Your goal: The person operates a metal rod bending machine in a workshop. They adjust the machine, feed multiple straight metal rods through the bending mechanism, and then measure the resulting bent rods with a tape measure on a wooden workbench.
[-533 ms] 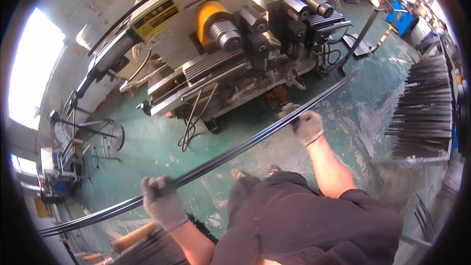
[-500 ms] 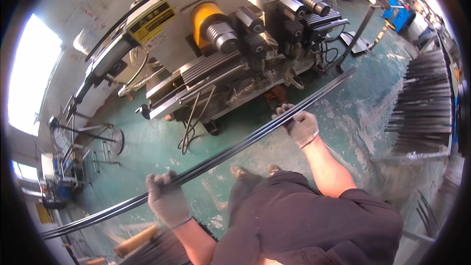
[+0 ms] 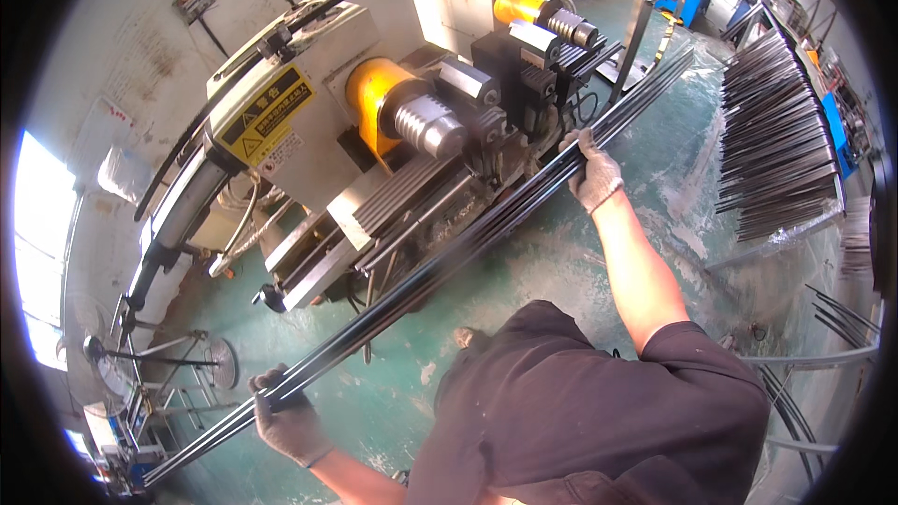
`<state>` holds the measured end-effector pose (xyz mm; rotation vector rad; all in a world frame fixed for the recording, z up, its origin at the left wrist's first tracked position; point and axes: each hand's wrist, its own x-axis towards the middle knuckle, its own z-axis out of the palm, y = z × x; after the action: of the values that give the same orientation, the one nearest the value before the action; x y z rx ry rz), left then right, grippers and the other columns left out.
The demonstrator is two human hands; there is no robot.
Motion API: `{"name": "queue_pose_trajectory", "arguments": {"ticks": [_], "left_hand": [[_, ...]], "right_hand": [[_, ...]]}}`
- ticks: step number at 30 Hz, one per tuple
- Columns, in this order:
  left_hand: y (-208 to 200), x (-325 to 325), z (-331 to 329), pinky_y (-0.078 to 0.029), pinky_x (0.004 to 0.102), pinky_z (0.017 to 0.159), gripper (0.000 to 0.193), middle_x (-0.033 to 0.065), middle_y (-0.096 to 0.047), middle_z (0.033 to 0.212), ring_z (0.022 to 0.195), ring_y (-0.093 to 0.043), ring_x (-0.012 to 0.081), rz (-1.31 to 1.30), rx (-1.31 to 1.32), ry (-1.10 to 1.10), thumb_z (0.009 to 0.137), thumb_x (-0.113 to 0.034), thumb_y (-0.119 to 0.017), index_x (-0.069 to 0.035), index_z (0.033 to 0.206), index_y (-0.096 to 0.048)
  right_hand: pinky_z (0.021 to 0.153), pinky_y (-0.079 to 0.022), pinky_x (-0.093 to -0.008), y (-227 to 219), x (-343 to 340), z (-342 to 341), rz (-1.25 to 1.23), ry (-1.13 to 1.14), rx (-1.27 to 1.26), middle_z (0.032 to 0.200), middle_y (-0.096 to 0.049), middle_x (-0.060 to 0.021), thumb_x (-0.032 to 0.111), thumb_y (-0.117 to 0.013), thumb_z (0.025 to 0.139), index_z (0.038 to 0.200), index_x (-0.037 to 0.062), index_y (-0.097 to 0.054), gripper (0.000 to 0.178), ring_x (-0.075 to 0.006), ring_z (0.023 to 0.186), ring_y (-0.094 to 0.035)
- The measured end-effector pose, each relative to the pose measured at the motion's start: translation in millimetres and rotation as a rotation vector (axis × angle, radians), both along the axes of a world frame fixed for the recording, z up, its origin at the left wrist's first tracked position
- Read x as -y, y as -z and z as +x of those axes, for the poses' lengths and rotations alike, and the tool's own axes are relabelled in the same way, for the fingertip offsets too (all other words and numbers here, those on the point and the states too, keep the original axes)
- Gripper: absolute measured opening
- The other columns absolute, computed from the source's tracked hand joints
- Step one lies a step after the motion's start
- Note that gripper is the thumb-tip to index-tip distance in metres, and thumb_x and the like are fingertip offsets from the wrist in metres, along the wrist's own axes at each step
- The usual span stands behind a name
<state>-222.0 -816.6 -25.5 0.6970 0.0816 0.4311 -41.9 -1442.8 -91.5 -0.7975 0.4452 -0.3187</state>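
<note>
A bundle of several long, thin, dark metal rods (image 3: 421,282) runs diagonally across the view, from low on the left to high on the right. Near its lower end my gloved left hand (image 3: 290,427) is closed around the rods. Farther up, my gloved right hand (image 3: 597,178) grips the same bundle with the arm stretched out. Between my hands the rods pass in front of a machine (image 3: 398,201) with a ribbed metal bed. They overlap its front edge in the picture; whether they touch it I cannot tell.
Orange housings (image 3: 376,98) with stepped silver spindles (image 3: 430,128) top the machine. At the right, a rack holds a large pile of dark rods (image 3: 776,136). More rods (image 3: 790,411) lie at lower right. A round-based stand (image 3: 223,364) is on the green floor at left.
The rods have shifted up toward the machine. My right hand has reached farther up and right, my left hand down and left, so they are wider apart. The view has shifted too.
</note>
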Motion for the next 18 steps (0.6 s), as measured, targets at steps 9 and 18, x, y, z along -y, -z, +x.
{"name": "queue_pose_trajectory", "arguments": {"ticks": [9, 18], "left_hand": [[58, 27, 93, -0.047, 0.0486, 0.119, 0.043, 0.0237, -0.069, 0.126, 0.123, -0.064, 0.0341, -0.045, -0.319, -0.013, 0.119, -0.030, -0.054, 0.011, 0.127, -0.063], [85, -20, 126, -0.051, 0.0570, 0.120, 0.041, 0.0248, -0.073, 0.132, 0.128, -0.067, 0.0397, -0.194, -0.087, 0.133, 0.114, -0.030, -0.063, 0.009, 0.124, -0.070]], "right_hand": [[0.071, -0.056, -0.0384, -6, -75, 83, -0.030, 0.057, -0.111, 0.098, -0.081, -0.0071, 0.028, -0.077, 0.106, 0.108, 0.0055, -0.079, 0.023, -0.0222, 0.084, -0.078], [0.076, -0.052, -0.0451, -36, -39, 148, -0.073, 0.014, -0.306, 0.096, -0.078, -0.0018, 0.038, -0.078, 0.102, 0.109, 0.0113, -0.082, 0.028, -0.0227, 0.082, -0.071]]}}
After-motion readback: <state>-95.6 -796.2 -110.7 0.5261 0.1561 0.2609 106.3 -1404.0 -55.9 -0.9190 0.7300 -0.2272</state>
